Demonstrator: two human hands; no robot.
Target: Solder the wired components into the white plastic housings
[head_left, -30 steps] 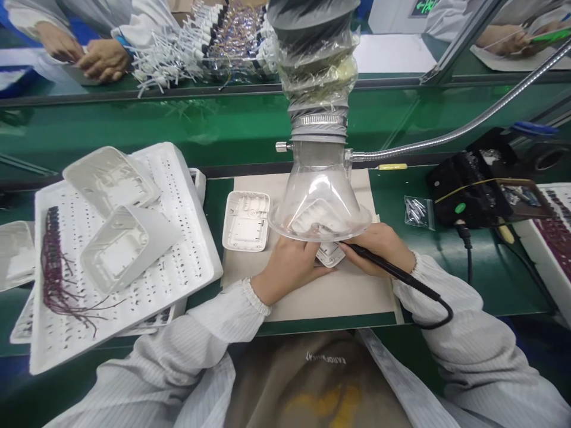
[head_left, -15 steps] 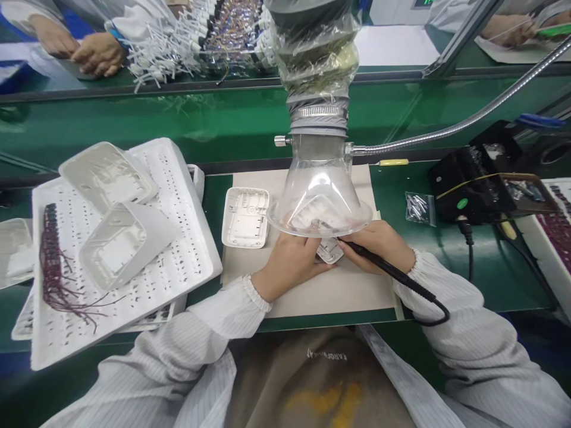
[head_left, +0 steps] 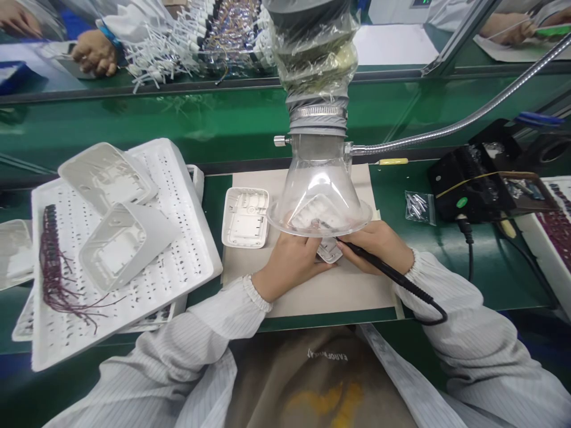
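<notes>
My right hand [head_left: 378, 245] is closed around a black soldering iron [head_left: 388, 268], whose metal tip points under the clear fume hood [head_left: 319, 199]. Beneath the hood's rim lies a white plastic housing [head_left: 329, 251], seen partly through the clear plastic. My left hand [head_left: 292, 261] grips the near left side of this housing, its fingertips partly covered by the hood. What the iron's tip touches is too blurred to make out. To the left, a second white housing [head_left: 245, 217] rests open side up on the beige work mat [head_left: 307, 297].
A white foam tray [head_left: 178, 255] on the left carries white covers [head_left: 113, 246] and dark red wires [head_left: 53, 267]. At right stand a black soldering station [head_left: 468, 184] and a small bag of metal parts [head_left: 420, 208]. Across the green divider, a co-worker's hand [head_left: 94, 53] rests near white cables.
My hands, the soldering iron and the housing stay nearly where they were. Across the divider, the co-worker's hands have parted, one moving to the left.
</notes>
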